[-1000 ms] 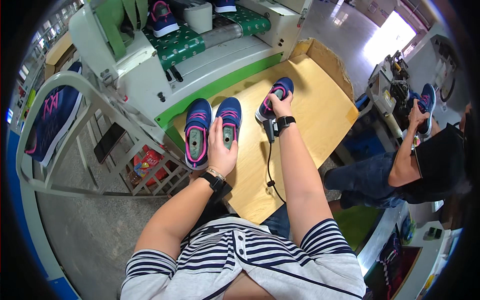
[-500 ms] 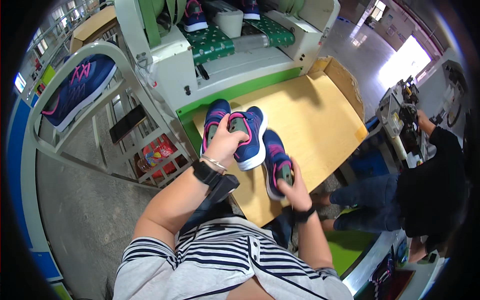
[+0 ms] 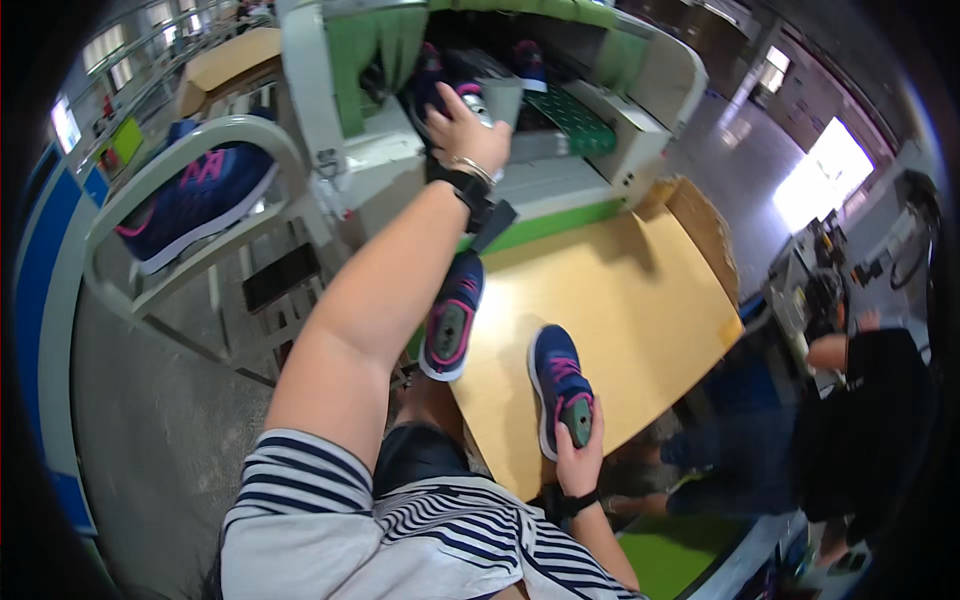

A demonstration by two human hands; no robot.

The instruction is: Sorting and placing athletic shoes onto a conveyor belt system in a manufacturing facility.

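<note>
My left hand [image 3: 468, 130] reaches into the mouth of the machine over its green belt. It grips a navy sneaker with a pink collar [image 3: 468, 89], mostly hidden by the hand. On the wooden board, my right hand [image 3: 580, 455] holds the heel end of another navy sneaker [image 3: 560, 365], its toe pointing away. A green block with a hole sits in that shoe's opening. A third such sneaker [image 3: 456, 318] lies at the board's left edge beneath my left forearm, also with a green block inside. Two more shoes stand inside the machine, one [image 3: 530, 65] farther right.
The machine's white housing [image 3: 640, 130] and green curtains flank the opening. To the left, a metal rack [image 3: 200, 235] bears a large navy shoe [image 3: 200, 200] and a dark phone [image 3: 282, 278]. A co-worker in black [image 3: 870, 420] stands right, beside equipment. Torn cardboard [image 3: 700, 225] edges the board [image 3: 640, 310].
My left hand has carried its sneaker from the board up and away into the machine's mouth. My right hand still holds its sneaker, now lower in view. The view has shifted.
</note>
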